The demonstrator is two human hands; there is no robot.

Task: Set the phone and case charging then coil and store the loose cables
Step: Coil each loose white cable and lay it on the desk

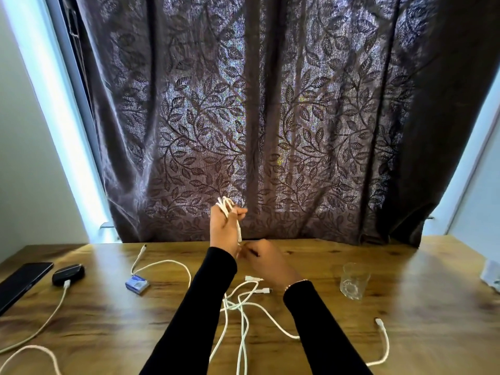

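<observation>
Dim room | daylight glows through curtain (pixel 270 117), bright at window edges | wide-angle bending at borders | slight blur

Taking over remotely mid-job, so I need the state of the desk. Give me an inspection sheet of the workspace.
Surface: wooden table, grain finish.
Job's things: phone at left edge, plug not visible; black case beside it with a white cable plugged in.
Clutter: small blue box; empty glass; white object at right edge, unclear.
Grippers: left hand raised, holding a coiled white cable; right hand below it, grip blurred.
Cables: loose white cables tangled mid-table; short white cable at right.
Surroundings: dark leaf-patterned curtain behind the table.
</observation>
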